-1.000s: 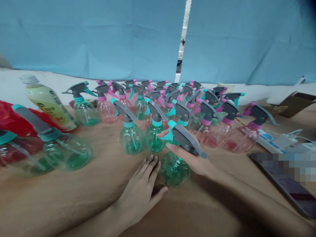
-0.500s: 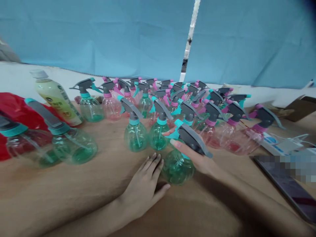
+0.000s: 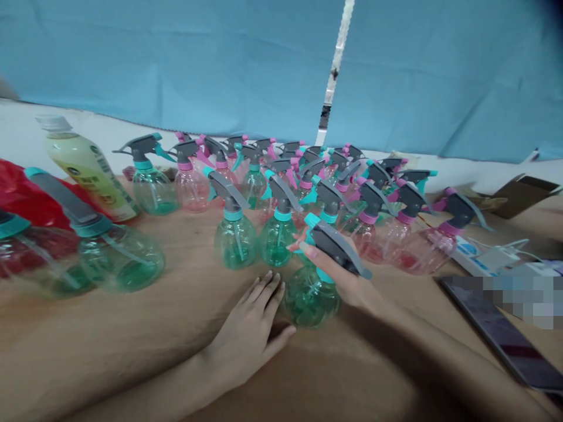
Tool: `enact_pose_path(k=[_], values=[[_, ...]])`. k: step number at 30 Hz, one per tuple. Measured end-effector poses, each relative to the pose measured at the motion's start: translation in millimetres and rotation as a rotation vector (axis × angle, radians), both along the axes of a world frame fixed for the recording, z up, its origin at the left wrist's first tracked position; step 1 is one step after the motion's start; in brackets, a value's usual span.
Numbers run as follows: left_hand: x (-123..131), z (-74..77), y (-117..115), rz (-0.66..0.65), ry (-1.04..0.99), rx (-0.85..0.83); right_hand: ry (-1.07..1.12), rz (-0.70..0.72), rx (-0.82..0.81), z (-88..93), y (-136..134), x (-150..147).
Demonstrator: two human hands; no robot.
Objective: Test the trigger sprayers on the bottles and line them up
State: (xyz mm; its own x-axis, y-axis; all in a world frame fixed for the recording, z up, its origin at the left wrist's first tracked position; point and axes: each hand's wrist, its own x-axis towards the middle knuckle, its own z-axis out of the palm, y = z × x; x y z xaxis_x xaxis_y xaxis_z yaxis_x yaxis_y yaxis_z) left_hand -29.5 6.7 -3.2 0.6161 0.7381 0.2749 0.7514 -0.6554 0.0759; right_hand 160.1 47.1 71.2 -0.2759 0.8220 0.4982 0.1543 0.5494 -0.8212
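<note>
My right hand [image 3: 347, 281] is wrapped round the grey and teal trigger head of a green spray bottle [image 3: 311, 298] that stands on the brown table [image 3: 132, 340]. My left hand [image 3: 250, 334] lies flat on the table just left of that bottle, fingers stretched out and close to its round body. Behind them stand several green and pink spray bottles [image 3: 281, 234] in a crowded group.
Two larger green bottles [image 3: 114, 258] lie at the left by a red bag [image 3: 26, 199] and a yellowish drink bottle [image 3: 88, 173]. A dark phone [image 3: 497, 334], a white box [image 3: 484, 258] and a cardboard piece [image 3: 523, 190] are at the right. A blue curtain hangs behind.
The view has shifted a little. My right hand and the green bottle stay together near the same spot; my left hand stays flat beside it.
</note>
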Motion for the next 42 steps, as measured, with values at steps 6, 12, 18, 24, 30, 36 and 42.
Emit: enact_pose_path(k=[6,12,18,24,30,36,42], values=[[-0.6,-2.6,1.0,0.004,0.012,0.009,-0.033,-0.067,-0.021,-4.2,-1.8,1.6],[-0.1,0.0,0.4,0.002,0.044,0.006,-0.02,-0.029,-0.038,-1.4,-1.8,1.0],[-0.2,0.1,0.5,0.003,0.002,-0.001,0.017,-0.022,-0.024,-5.8,-0.5,-0.7],[-0.1,0.4,1.3,0.01,0.034,-0.001,0.029,0.017,-0.032,-5.4,-0.7,0.9],[0.2,1.2,1.3,0.0,0.033,-0.017,0.035,0.028,-0.029,-4.1,-0.9,1.1],[1.0,4.3,0.5,0.013,0.069,-0.038,0.044,0.024,-0.05,-10.1,1.0,-0.6],[0.8,3.2,0.4,0.01,0.072,-0.018,0.067,0.047,-0.032,-9.7,1.6,0.7]])
